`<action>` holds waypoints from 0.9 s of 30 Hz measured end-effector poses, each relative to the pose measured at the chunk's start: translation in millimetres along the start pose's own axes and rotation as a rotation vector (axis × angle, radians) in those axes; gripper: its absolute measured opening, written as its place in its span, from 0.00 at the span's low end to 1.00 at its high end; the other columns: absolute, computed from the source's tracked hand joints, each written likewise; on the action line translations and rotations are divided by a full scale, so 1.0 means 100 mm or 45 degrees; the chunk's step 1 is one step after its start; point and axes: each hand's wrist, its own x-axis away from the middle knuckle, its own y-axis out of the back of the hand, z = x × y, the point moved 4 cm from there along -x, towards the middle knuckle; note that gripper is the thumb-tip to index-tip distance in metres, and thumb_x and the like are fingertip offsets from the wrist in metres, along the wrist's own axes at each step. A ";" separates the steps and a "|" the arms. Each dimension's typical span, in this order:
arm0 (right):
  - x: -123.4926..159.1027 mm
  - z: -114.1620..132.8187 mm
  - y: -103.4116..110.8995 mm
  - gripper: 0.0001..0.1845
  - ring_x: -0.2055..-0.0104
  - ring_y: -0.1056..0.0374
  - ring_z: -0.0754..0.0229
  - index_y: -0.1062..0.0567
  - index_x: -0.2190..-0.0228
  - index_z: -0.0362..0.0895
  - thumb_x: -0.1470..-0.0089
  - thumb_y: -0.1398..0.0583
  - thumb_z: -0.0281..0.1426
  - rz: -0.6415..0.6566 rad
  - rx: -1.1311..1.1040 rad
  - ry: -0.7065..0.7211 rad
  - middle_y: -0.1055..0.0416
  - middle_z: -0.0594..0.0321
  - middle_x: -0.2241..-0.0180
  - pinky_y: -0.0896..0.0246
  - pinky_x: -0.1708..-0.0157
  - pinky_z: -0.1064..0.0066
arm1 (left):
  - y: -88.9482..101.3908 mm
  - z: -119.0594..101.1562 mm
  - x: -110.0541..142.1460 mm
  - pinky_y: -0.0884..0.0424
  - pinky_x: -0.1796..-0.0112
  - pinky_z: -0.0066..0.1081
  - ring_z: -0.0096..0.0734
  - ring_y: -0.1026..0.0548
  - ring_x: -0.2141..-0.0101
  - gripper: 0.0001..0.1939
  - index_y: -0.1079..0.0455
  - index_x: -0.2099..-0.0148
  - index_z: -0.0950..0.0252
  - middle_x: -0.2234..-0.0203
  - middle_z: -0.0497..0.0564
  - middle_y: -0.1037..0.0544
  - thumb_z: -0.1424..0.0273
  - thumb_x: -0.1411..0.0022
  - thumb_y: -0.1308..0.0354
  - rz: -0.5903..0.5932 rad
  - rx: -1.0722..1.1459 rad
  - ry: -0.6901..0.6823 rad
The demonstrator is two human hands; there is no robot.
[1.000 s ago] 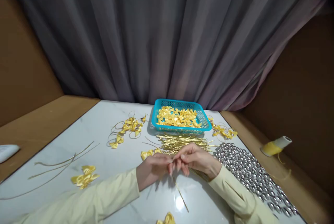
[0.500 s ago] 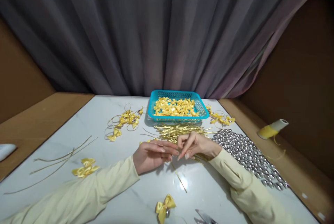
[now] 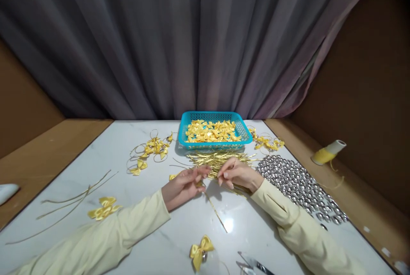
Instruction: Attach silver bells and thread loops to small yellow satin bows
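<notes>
My left hand [image 3: 184, 187] is left of centre above the white table, thumb and fingers curled together; whatever is between them is too small to make out. Just to its right, my right hand [image 3: 238, 174] has thumb and forefinger pinched, and what they hold is also unclear. The two hands are slightly apart. A thin gold strand [image 3: 216, 212] runs from below my left fingertips toward the front. Behind my hands lies a pile of gold strands [image 3: 221, 158], partly covered by my right hand. A yellow ribbon bow [image 3: 173, 176] is partly hidden behind my left hand.
A turquoise basket [image 3: 215, 144] of yellow bows stands at the back. Silver beads [image 3: 297, 185] spread rightward, near a yellow thread spool [image 3: 328, 153]. Looped bows [image 3: 155, 147] lie back left, loose strands [image 3: 73, 200] left. A bow with a bead [image 3: 201, 253] and dark-handled scissors [image 3: 256, 265] lie in front.
My hands, close together a second ago, have drawn slightly apart. The view has shifted, bringing the front bow and the scissors further into sight.
</notes>
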 end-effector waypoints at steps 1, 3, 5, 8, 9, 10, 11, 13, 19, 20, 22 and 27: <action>-0.01 0.00 0.00 0.11 0.86 0.40 0.72 0.22 0.73 0.39 0.60 0.34 0.33 -0.020 -0.018 -0.012 0.25 0.60 0.78 0.47 0.85 0.79 | 0.01 -0.01 0.00 0.37 0.72 0.24 0.26 0.33 0.68 0.10 0.25 0.67 0.70 0.64 0.54 0.29 0.68 0.50 0.36 -0.014 -0.006 -0.008; -0.02 -0.01 0.00 0.10 0.87 0.40 0.73 0.23 0.72 0.38 0.59 0.34 0.32 -0.046 -0.049 -0.038 0.25 0.61 0.77 0.47 0.85 0.80 | 0.03 -0.01 -0.01 0.37 0.74 0.24 0.24 0.33 0.73 0.10 0.25 0.66 0.70 0.69 0.52 0.28 0.68 0.49 0.37 -0.037 -0.013 -0.009; -0.03 -0.02 -0.02 0.10 0.87 0.40 0.73 0.25 0.74 0.38 0.60 0.34 0.31 -0.050 -0.074 -0.065 0.25 0.61 0.78 0.47 0.86 0.81 | 0.05 -0.01 -0.01 0.37 0.75 0.23 0.21 0.35 0.77 0.09 0.26 0.65 0.70 0.76 0.50 0.28 0.69 0.48 0.38 -0.060 -0.023 -0.004; -0.05 -0.06 -0.05 0.11 0.88 0.40 0.72 0.28 0.76 0.38 0.61 0.33 0.30 -0.033 -0.102 -0.100 0.25 0.61 0.79 0.48 0.87 0.81 | 0.05 -0.01 -0.01 0.37 0.76 0.21 0.18 0.36 0.82 0.08 0.26 0.65 0.73 0.81 0.49 0.28 0.73 0.49 0.37 -0.075 -0.051 0.010; -0.05 -0.07 -0.06 0.11 0.88 0.40 0.72 0.29 0.76 0.39 0.61 0.33 0.30 -0.027 -0.108 -0.106 0.25 0.61 0.79 0.48 0.88 0.81 | 0.04 -0.01 -0.01 0.38 0.78 0.20 0.18 0.36 0.83 0.09 0.27 0.66 0.73 0.82 0.49 0.28 0.73 0.51 0.36 -0.073 -0.061 0.016; -0.05 -0.08 -0.07 0.11 0.88 0.40 0.72 0.29 0.77 0.39 0.61 0.33 0.30 -0.024 -0.114 -0.108 0.25 0.61 0.79 0.48 0.88 0.81 | 0.03 -0.01 -0.01 0.39 0.79 0.19 0.17 0.37 0.84 0.10 0.27 0.66 0.73 0.84 0.49 0.28 0.74 0.52 0.35 -0.068 -0.070 0.023; -0.05 -0.08 -0.07 0.10 0.88 0.40 0.72 0.29 0.77 0.39 0.61 0.33 0.30 -0.024 -0.120 -0.107 0.25 0.61 0.79 0.48 0.88 0.81 | 0.01 -0.01 -0.01 0.40 0.80 0.19 0.17 0.37 0.85 0.11 0.28 0.66 0.74 0.85 0.48 0.28 0.73 0.53 0.34 -0.063 -0.079 0.031; -0.05 -0.08 -0.08 0.10 0.88 0.40 0.72 0.29 0.78 0.39 0.60 0.34 0.31 -0.031 -0.130 -0.099 0.25 0.61 0.79 0.48 0.88 0.82 | -0.03 -0.01 0.00 0.42 0.82 0.18 0.17 0.38 0.86 0.11 0.29 0.68 0.74 0.87 0.47 0.30 0.72 0.54 0.34 -0.055 -0.094 0.043; -0.04 -0.04 -0.10 0.11 0.86 0.37 0.71 0.26 0.75 0.37 0.57 0.35 0.33 -0.023 -0.130 -0.091 0.25 0.59 0.77 0.48 0.90 0.82 | -0.06 -0.01 -0.01 0.42 0.83 0.18 0.16 0.41 0.89 0.10 0.32 0.74 0.72 0.89 0.45 0.32 0.71 0.53 0.34 -0.077 -0.114 0.035; -0.04 -0.04 -0.10 0.11 0.86 0.36 0.70 0.26 0.75 0.36 0.56 0.36 0.34 -0.017 -0.127 -0.093 0.25 0.58 0.77 0.48 0.90 0.82 | -0.04 -0.01 -0.01 0.41 0.83 0.18 0.16 0.41 0.89 0.10 0.31 0.74 0.72 0.89 0.45 0.31 0.71 0.53 0.34 -0.084 -0.114 0.033; -0.03 -0.02 -0.10 0.11 0.85 0.34 0.70 0.26 0.74 0.36 0.54 0.37 0.34 -0.008 -0.123 -0.094 0.25 0.58 0.77 0.46 0.89 0.82 | -0.02 0.00 -0.02 0.40 0.83 0.18 0.15 0.39 0.88 0.09 0.30 0.73 0.73 0.88 0.46 0.30 0.72 0.53 0.34 -0.094 -0.111 0.033; 0.00 0.03 -0.08 0.06 0.86 0.36 0.72 0.26 0.74 0.37 0.54 0.37 0.29 0.000 -0.107 -0.103 0.25 0.60 0.78 0.45 0.88 0.83 | 0.03 0.01 -0.04 0.34 0.76 0.19 0.18 0.33 0.83 0.08 0.28 0.68 0.73 0.82 0.48 0.28 0.75 0.53 0.35 -0.104 -0.086 0.047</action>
